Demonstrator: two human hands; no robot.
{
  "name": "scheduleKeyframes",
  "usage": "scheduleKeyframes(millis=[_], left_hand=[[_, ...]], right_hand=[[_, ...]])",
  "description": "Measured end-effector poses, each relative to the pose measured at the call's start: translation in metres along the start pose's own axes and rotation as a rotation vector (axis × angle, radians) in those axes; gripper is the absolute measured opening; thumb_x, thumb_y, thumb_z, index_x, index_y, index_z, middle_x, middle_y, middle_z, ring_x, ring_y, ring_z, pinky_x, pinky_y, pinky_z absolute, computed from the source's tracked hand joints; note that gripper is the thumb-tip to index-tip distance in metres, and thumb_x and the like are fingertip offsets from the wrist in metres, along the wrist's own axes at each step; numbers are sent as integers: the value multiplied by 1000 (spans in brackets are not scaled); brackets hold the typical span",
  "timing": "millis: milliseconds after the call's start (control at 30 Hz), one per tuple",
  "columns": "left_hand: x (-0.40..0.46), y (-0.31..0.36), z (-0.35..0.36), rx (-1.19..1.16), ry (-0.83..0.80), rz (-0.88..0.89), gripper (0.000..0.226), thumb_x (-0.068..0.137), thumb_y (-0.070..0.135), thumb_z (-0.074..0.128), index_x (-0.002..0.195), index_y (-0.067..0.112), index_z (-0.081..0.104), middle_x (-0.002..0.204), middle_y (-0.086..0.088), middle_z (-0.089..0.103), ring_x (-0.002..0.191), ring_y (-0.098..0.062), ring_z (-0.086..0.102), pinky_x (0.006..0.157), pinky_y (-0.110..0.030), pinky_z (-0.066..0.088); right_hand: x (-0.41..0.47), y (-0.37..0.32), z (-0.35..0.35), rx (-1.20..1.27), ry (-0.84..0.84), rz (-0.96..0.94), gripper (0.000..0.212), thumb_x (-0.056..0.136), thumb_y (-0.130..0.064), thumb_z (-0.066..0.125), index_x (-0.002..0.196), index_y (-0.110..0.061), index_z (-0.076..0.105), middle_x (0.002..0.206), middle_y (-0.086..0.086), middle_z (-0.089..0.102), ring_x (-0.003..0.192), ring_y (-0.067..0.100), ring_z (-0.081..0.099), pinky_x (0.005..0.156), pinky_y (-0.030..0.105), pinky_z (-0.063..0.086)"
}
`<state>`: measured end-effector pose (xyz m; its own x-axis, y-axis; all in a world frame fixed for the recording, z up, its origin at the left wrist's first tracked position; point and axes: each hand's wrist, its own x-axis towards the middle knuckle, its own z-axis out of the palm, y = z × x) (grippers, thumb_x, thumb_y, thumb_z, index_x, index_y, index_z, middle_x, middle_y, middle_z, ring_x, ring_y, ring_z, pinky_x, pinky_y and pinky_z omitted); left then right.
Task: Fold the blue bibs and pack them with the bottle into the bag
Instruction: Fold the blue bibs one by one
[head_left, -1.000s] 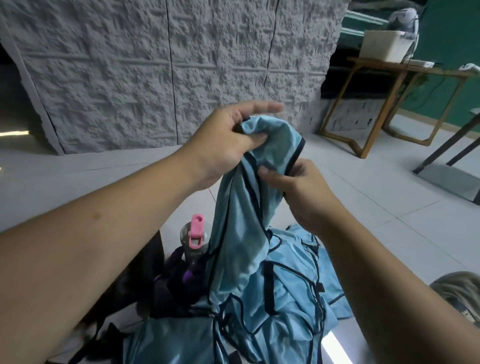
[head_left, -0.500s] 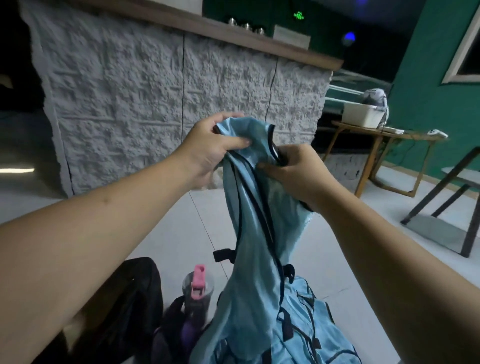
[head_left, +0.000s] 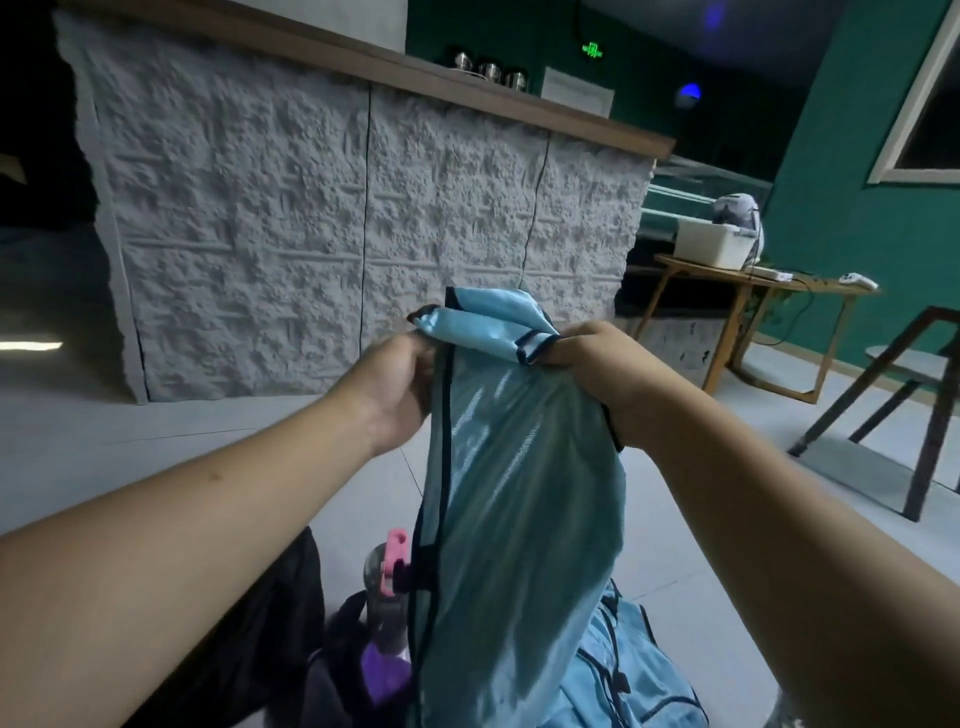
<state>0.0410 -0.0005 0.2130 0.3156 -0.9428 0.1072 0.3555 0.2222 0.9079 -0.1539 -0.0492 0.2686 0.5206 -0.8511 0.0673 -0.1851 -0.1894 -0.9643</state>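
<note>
- Left hand (head_left: 397, 387) is raised at mid-frame, fingers curled shut on the left top corner of a blue bib (head_left: 514, 499).
- Bag (head_left: 270, 634), black, lies on the floor (head_left: 156, 447) at lower left, partly hidden under the left forearm.
- Bottle (head_left: 387, 587), with a pink lid clip and a purple lower part, stands just beside the bag; the hanging bib covers its right side.
- Bib hangs down between the two hands, dark trim running along its left edge, its top bunched into folds above the knuckles.
- Right hand (head_left: 597, 366) is clamped on the bib's right top corner, level with the left hand and near it.
- Pile (head_left: 628, 675) of more blue bibs lies on the floor at lower right, behind the hanging bib.
- Desk (head_left: 748, 280), wooden, stands well apart at the right, carrying a white box (head_left: 714, 249).
</note>
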Motion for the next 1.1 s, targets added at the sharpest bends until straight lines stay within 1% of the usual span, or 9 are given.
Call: scheduleKeyframes(millis=[67,133,333,433,533,667,767,967,1100], left_hand=[[-8,-10,-4,16,-132,-130,54,93,48,68,125,5,68,112,-11,71,105,-29,66,104,-43,51],[-16,-21,-4,12,-275,-221,73,79,55,76,132,5,67,127,-14,70,115,-31,65,110,-45,46],[-18,-39,-2,179,-385,-254,51,78,10,77,128,3,69,135,-24,64,122,-41,63,112,-52,46],[-18,-40,-1,236,-391,-266,48,83,10,71,129,0,65,132,-24,65,116,-39,64,110,-52,47],[-15,-40,1,268,-391,-253,42,95,14,66,134,-2,61,132,-26,64,114,-39,64,112,-55,45],[-13,-37,4,312,-381,-227,35,101,13,61,134,3,61,133,-23,65,110,-33,67,105,-50,52],[-12,-38,4,301,-362,-297,36,102,12,61,136,0,59,134,-23,65,113,-35,65,108,-53,49],[-8,-33,-1,127,-256,-372,33,108,23,47,124,1,67,119,-20,73,104,-33,73,94,-48,59],[-3,-23,-4,-18,-138,-328,36,109,27,45,115,2,70,104,-17,76,87,-29,77,77,-42,65]], right_hand=[[3,7,-1,86,42,79,17,93,-13,67,97,2,74,82,21,74,66,31,71,72,48,62],[5,12,-2,146,46,166,30,95,-25,68,108,2,73,94,22,75,74,32,71,83,52,59],[13,21,-14,244,-59,233,37,97,-43,65,93,-7,74,84,14,75,71,28,71,74,39,58],[17,28,-20,224,-91,271,37,97,-42,65,91,-7,73,83,14,75,69,29,72,68,38,60],[18,39,-25,214,-104,306,32,97,-34,64,106,-4,72,90,15,76,73,28,73,67,35,62],[20,61,-29,181,-133,348,44,94,-30,66,127,-2,66,122,18,72,115,36,69,104,47,53],[20,68,-24,197,-144,333,51,94,-33,64,133,-1,63,132,21,67,129,38,59,114,51,43],[19,97,-28,644,-162,182,95,89,-79,37,142,-3,58,145,22,58,134,42,55,115,56,38],[12,139,-14,755,-364,241,124,72,-93,39,151,3,43,152,27,48,139,47,47,119,61,30]])
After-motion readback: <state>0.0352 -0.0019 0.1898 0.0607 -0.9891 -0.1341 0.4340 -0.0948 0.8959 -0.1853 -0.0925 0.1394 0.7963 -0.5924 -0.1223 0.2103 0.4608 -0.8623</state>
